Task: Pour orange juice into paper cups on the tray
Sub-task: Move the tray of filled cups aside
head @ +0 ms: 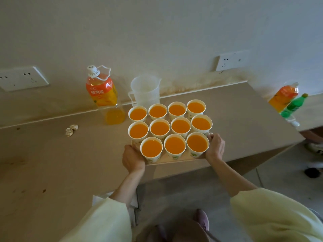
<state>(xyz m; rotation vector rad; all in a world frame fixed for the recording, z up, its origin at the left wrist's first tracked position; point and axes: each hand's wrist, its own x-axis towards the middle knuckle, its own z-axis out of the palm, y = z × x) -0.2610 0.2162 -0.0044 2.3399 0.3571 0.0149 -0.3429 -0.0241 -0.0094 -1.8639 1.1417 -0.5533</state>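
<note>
Several paper cups [175, 145] filled with orange juice stand in three rows on a pale wooden tray [174, 160]. My left hand [133, 158] grips the tray's left edge and my right hand [215, 146] grips its right edge. The tray's near edge sticks out past the table's front edge. An orange juice bottle [103, 94] with a white cap stands upright behind the tray to the left, with only a little juice at its bottom. A clear plastic measuring jug [145, 90], empty, stands next to it behind the cups.
The brown table [52, 154] runs along a wall with sockets [21, 78]. Crumpled paper bits [71, 130] lie on its left part. Another orange bottle [283, 96] and a green bottle [293, 105] stand at the far right. Someone's shoe [314, 149] shows on the floor.
</note>
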